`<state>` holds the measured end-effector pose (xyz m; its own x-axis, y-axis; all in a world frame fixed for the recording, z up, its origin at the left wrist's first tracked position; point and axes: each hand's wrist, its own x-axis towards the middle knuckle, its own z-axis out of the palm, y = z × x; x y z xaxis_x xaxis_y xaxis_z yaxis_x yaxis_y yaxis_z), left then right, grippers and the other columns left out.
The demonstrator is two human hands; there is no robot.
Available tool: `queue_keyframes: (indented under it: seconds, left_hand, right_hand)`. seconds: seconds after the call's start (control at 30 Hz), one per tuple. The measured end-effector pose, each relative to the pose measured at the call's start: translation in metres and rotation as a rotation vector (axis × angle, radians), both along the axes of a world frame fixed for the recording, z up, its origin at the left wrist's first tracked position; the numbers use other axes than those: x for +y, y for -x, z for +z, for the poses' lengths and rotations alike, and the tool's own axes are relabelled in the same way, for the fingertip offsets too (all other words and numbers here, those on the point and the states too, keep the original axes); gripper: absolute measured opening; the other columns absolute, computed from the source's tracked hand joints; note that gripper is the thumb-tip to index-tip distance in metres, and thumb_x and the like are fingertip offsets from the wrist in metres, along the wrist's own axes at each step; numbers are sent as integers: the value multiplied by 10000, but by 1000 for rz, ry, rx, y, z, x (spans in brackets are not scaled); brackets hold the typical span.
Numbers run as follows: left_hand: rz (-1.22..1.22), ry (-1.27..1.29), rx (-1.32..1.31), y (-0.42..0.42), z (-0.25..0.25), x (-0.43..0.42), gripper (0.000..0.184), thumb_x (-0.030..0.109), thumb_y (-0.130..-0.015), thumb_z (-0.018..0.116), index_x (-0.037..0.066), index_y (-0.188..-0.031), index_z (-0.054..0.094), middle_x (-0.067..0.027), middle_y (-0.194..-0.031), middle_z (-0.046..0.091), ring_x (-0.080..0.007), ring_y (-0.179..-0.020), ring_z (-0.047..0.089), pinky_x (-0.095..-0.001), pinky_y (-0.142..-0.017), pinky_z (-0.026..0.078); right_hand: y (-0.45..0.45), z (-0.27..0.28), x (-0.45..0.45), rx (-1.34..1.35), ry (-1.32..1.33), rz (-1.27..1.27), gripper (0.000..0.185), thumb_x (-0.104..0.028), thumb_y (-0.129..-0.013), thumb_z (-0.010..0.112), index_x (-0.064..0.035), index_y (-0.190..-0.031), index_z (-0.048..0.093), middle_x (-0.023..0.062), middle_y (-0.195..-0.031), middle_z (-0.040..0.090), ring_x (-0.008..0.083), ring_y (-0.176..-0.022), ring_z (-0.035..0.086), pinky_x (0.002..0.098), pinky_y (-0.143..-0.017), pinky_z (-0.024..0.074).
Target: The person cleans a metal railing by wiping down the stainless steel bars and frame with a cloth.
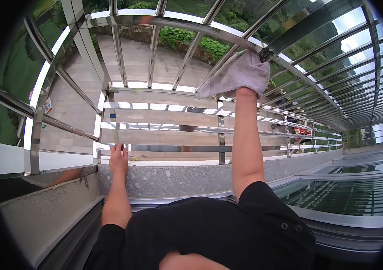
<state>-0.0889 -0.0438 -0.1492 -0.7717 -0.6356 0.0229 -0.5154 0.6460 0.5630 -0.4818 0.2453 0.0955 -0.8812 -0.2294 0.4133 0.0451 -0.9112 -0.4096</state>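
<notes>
- Covering the right hand (245, 91), a pale lilac cloth (236, 74) lies high among the metal bars, against the underside of the upper rail (182, 24) near its right-hand corner.
- The cloth wraps round to the wrist, and one loose end trails to the left across the upright bars (153, 54).
- The right grip is buried in the fabric, so I cannot tell whether its fingers are spread or pressed together.
- The right arm reaches straight forward, bare below a short black sleeve (263, 198).
- Just beside the top of the cloth, at the corner, is a small dark thing (265, 55), too unclear to name.
- The left hand (118, 159) is low and to the left, at the near edge of the railing, its fingertips at the left end of the lowest flat bar (178, 147).
- Its fingers are bent; I cannot tell whether that grip pinches the bar or only rests there.
- A speckled stone ledge (173, 180) runs below the bars, between them and the person's black shirt (196, 229).
- A rough wall (56, 207) stands at the left, and glass panes (349, 193) in pale frames reflect the bars at the right.
- Beyond the bars are paving (99, 58), leafy plants (178, 35) and a red thing (301, 132), too small to make out.
</notes>
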Motion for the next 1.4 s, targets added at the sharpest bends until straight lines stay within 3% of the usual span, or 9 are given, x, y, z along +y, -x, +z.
queue_keyframes:
  seconds: [0.27,0.3,0.43,0.63,0.73,0.9,1.17,1.3,1.4]
  left_hand:
    - [-4,-6,-25,2,6,2,256,204,-876,602,158,-1127,584,-52,-1061,558,-295,-895,623,-433,-724,517]
    - [-8,-7,-18,1,5,2,255,205,-876,603,157,-1126,583,-52,-1057,557,-295,-893,623,-432,-722,517]
    - [10,-16,6,2,6,1,248,213,-878,605,155,-1118,579,-52,-1044,553,-299,-881,624,-434,-714,516]
    - [6,2,-34,2,7,2,233,225,-885,601,164,-1108,576,-51,-1038,553,-314,-860,626,-442,-710,518]
    - [10,16,-22,2,5,-2,226,230,-888,598,172,-1105,580,-49,-1035,554,-317,-853,626,-443,-709,519]
    - [14,-4,42,0,-1,1,214,227,-890,594,160,-1094,597,-52,-1017,563,-315,-837,629,-437,-710,520]
    - [13,-10,40,0,1,1,223,219,-893,581,159,-1107,584,-67,-1016,571,-323,-859,618,-445,-712,509]
    - [12,-7,56,0,-1,1,224,223,-895,574,164,-1111,583,-74,-1010,568,-334,-844,616,-449,-708,507]
    - [8,0,49,0,-2,-1,222,227,-896,575,163,-1108,585,-74,-1006,568,-333,-843,616,-450,-707,506]
  right_hand:
    - [25,9,-15,41,-139,-239,274,-288,-964,422,-101,-1088,580,69,-1096,619,230,-1022,560,402,-973,427]
    - [27,5,-10,-102,21,-19,299,-342,-967,431,-111,-1081,583,60,-1078,624,228,-1000,569,420,-968,431]
    - [26,22,-21,-209,-21,-204,361,-410,-959,422,-128,-1117,583,84,-1150,605,281,-1081,534,437,-1026,369]
    - [0,54,-36,-328,-139,-387,351,-389,-971,385,-146,-1155,560,74,-1208,571,262,-1150,487,422,-1065,312]
    - [8,42,-23,-264,-75,-280,360,-434,-959,404,-145,-1065,590,64,-1040,612,261,-1004,534,456,-988,367]
    - [-15,11,12,-358,-175,-177,342,-289,-959,417,-45,-1151,560,118,-1151,594,282,-1082,545,414,-1033,385]
    - [-60,-36,66,98,-912,-485,380,-297,-916,501,-64,-1213,538,113,-1209,576,279,-1103,544,391,-1019,405]
    - [-68,-11,62,708,-1804,-1017,406,-322,-894,527,-73,-1215,542,122,-1216,574,297,-1114,536,397,-1014,406]
    - [-58,2,51,1001,-2176,-1143,427,-341,-878,546,-81,-1216,545,129,-1222,572,311,-1123,530,401,-1010,407]
